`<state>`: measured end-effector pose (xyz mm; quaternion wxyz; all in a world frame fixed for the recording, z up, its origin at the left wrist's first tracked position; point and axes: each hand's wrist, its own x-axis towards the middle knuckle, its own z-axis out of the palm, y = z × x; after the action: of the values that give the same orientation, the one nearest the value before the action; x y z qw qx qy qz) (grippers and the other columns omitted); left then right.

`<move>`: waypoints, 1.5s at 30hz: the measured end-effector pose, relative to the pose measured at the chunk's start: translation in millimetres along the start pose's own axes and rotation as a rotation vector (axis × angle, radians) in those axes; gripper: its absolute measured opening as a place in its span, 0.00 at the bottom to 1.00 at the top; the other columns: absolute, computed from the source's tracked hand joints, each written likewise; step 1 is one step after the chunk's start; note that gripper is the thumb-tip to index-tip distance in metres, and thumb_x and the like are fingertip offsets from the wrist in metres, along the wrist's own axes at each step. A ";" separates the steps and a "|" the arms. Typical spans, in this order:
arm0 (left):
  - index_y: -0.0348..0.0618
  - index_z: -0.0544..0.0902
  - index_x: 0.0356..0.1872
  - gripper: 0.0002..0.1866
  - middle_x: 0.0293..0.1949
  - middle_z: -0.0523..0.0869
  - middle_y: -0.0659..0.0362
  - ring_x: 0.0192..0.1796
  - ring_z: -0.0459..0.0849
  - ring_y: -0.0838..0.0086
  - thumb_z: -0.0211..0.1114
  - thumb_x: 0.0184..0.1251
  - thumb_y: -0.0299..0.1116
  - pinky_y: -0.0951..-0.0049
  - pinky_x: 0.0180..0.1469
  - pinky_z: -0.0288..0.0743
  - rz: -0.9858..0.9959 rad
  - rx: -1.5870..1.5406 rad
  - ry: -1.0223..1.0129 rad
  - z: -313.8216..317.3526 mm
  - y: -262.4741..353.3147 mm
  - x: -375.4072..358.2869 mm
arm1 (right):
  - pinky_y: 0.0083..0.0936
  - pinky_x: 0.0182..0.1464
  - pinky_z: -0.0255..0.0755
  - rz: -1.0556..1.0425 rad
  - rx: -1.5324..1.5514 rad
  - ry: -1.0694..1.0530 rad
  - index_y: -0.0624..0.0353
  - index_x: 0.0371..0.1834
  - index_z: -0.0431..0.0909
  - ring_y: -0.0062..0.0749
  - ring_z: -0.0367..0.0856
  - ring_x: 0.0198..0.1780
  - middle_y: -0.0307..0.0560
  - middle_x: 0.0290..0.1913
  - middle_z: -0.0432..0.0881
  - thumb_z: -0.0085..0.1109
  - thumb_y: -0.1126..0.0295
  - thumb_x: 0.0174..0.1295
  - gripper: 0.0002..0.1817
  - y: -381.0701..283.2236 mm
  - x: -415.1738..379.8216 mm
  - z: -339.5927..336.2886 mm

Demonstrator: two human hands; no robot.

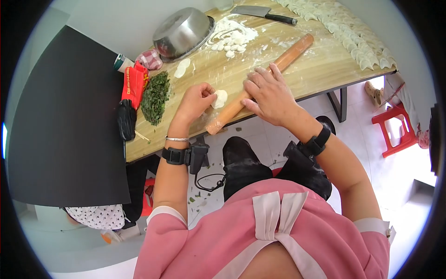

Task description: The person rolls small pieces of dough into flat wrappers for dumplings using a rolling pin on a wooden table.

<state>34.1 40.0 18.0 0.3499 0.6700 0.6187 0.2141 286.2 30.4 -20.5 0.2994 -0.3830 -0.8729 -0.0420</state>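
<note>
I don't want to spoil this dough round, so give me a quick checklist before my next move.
1. Left hand on the dough round: ok, fingertips at its edge.
2. Right hand on the rolling pin: ok, laid over it.
3. Rolling pin well back from the table edge: not ok, one end is at the front edge.
4. Knife away from both hands: ok, at the table's far side.
5. Inside of the metal bowl: cannot tell, hidden from view.

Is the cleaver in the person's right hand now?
No, the right hand rests on the rolling pin, while the cleaver lies apart on the table.
</note>
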 end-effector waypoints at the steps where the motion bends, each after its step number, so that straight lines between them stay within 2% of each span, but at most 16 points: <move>1: 0.37 0.79 0.35 0.06 0.27 0.79 0.65 0.28 0.76 0.83 0.65 0.64 0.30 0.80 0.30 0.70 -0.007 -0.003 0.002 -0.6 0.0 -1.4 | 0.54 0.73 0.46 -0.004 0.001 -0.003 0.59 0.50 0.76 0.50 0.66 0.67 0.54 0.56 0.76 0.47 0.49 0.69 0.24 0.4 2.3 1.9; 7: 0.34 0.81 0.31 0.08 0.24 0.80 0.63 0.26 0.76 0.80 0.63 0.63 0.30 0.77 0.29 0.71 0.039 -0.080 0.096 -0.7 -9.5 2.3 | 0.50 0.69 0.56 -0.013 -0.017 0.054 0.61 0.47 0.78 0.49 0.70 0.61 0.54 0.52 0.78 0.44 0.48 0.70 0.26 0.0 34.8 18.9; 9: 0.34 0.81 0.31 0.09 0.24 0.80 0.63 0.26 0.76 0.80 0.62 0.65 0.31 0.77 0.29 0.70 -0.012 -0.140 0.086 -3.1 -9.6 6.0 | 0.45 0.64 0.63 0.069 0.004 -0.084 0.63 0.48 0.78 0.48 0.72 0.58 0.54 0.50 0.78 0.44 0.48 0.70 0.26 -1.5 51.3 23.0; 12: 0.34 0.82 0.31 0.12 0.24 0.79 0.63 0.26 0.75 0.81 0.59 0.68 0.34 0.78 0.29 0.69 -0.086 -0.226 0.075 -6.8 -6.0 7.6 | 0.46 0.63 0.64 0.095 -0.017 -0.168 0.65 0.52 0.74 0.53 0.71 0.60 0.61 0.56 0.75 0.43 0.51 0.71 0.26 -3.6 74.3 28.1; 15: 0.34 0.82 0.32 0.13 0.25 0.80 0.63 0.27 0.74 0.81 0.58 0.70 0.35 0.78 0.30 0.69 -0.074 -0.227 0.067 -10.8 -5.9 9.8 | 0.46 0.61 0.66 0.135 -0.042 -0.267 0.65 0.49 0.73 0.54 0.72 0.59 0.61 0.53 0.75 0.43 0.53 0.71 0.23 -4.8 96.6 35.1; 19: 0.36 0.82 0.36 0.12 0.29 0.79 0.67 0.30 0.73 0.84 0.61 0.70 0.37 0.81 0.31 0.66 -0.103 -0.140 0.000 -13.7 1.5 5.5 | 0.46 0.61 0.66 0.199 0.020 -0.252 0.65 0.48 0.73 0.53 0.72 0.58 0.60 0.52 0.76 0.43 0.55 0.70 0.22 -2.7 111.6 44.2; 22: 0.35 0.82 0.36 0.10 0.29 0.80 0.67 0.31 0.74 0.84 0.64 0.67 0.34 0.81 0.32 0.68 -0.053 -0.178 -0.003 -14.4 -7.5 9.4 | 0.46 0.60 0.66 0.067 0.009 -0.251 0.64 0.48 0.73 0.52 0.73 0.57 0.60 0.51 0.76 0.44 0.53 0.70 0.22 -1.7 102.4 39.8; 25: 0.35 0.83 0.36 0.09 0.29 0.80 0.66 0.32 0.75 0.84 0.64 0.66 0.32 0.81 0.34 0.69 -0.014 -0.121 -0.073 -17.0 -15.4 11.1 | 0.44 0.61 0.64 0.144 0.048 -0.110 0.63 0.48 0.73 0.51 0.72 0.56 0.59 0.51 0.76 0.45 0.51 0.70 0.23 -4.7 76.5 35.6; 28: 0.36 0.82 0.37 0.07 0.31 0.81 0.65 0.33 0.76 0.83 0.64 0.65 0.31 0.81 0.36 0.71 0.001 -0.035 -0.101 -18.5 -11.6 9.4 | 0.44 0.63 0.60 0.076 0.078 0.013 0.61 0.44 0.75 0.48 0.70 0.55 0.55 0.48 0.76 0.47 0.50 0.68 0.22 -2.7 47.7 24.6; 29: 0.36 0.82 0.37 0.07 0.31 0.81 0.65 0.33 0.76 0.83 0.64 0.65 0.31 0.81 0.36 0.71 0.002 -0.036 -0.100 -17.2 -10.5 7.9 | 0.45 0.66 0.57 0.034 0.040 0.007 0.61 0.47 0.75 0.49 0.69 0.57 0.55 0.49 0.75 0.47 0.50 0.68 0.23 -0.9 35.6 20.4; 31: 0.36 0.81 0.37 0.08 0.31 0.80 0.65 0.31 0.77 0.82 0.65 0.63 0.30 0.81 0.33 0.71 -0.023 -0.331 0.020 -12.6 -9.5 2.7 | 0.46 0.69 0.54 -0.006 0.003 -0.001 0.61 0.49 0.75 0.50 0.68 0.59 0.56 0.51 0.75 0.47 0.50 0.68 0.24 2.9 18.6 15.4; 34: 0.37 0.79 0.38 0.07 0.32 0.80 0.65 0.30 0.77 0.82 0.64 0.64 0.29 0.81 0.33 0.72 -0.053 -0.542 0.029 -9.9 -3.7 -4.0 | 0.48 0.73 0.48 -0.058 -0.049 0.068 0.62 0.55 0.73 0.52 0.66 0.63 0.57 0.55 0.73 0.46 0.49 0.69 0.26 3.8 6.5 12.8; 38: 0.37 0.79 0.39 0.06 0.32 0.80 0.65 0.30 0.76 0.82 0.63 0.65 0.29 0.81 0.34 0.72 -0.001 -0.587 0.010 -7.1 4.6 -7.6 | 0.47 0.75 0.46 -0.023 -0.031 -0.014 0.62 0.59 0.71 0.52 0.64 0.66 0.58 0.57 0.73 0.46 0.49 0.68 0.28 3.5 7.2 7.6; 40: 0.40 0.80 0.38 0.05 0.30 0.79 0.66 0.30 0.75 0.84 0.64 0.67 0.30 0.81 0.35 0.70 0.023 -0.328 -0.054 -7.1 0.3 -7.2 | 0.47 0.74 0.46 -0.029 -0.029 -0.020 0.62 0.58 0.72 0.52 0.65 0.65 0.58 0.56 0.73 0.46 0.49 0.68 0.28 2.1 6.4 6.8; 43: 0.40 0.81 0.38 0.07 0.28 0.78 0.67 0.29 0.74 0.84 0.62 0.69 0.32 0.82 0.34 0.69 0.029 -0.169 0.002 -9.3 -9.1 -1.5 | 0.47 0.74 0.47 -0.050 -0.062 -0.005 0.61 0.58 0.72 0.52 0.65 0.65 0.57 0.56 0.74 0.47 0.49 0.68 0.27 4.8 9.3 7.7; 45: 0.38 0.81 0.37 0.08 0.27 0.78 0.66 0.28 0.74 0.83 0.61 0.69 0.34 0.81 0.33 0.69 -0.015 -0.204 0.035 -9.0 -9.2 0.6 | 0.46 0.71 0.52 -0.080 -0.028 0.072 0.62 0.54 0.74 0.51 0.68 0.62 0.56 0.53 0.76 0.47 0.49 0.68 0.26 5.2 11.4 9.2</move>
<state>21.5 42.3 17.2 0.4070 0.6223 0.6049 0.2851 279.3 44.1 -22.5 0.3232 -0.3502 -0.8755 -0.0801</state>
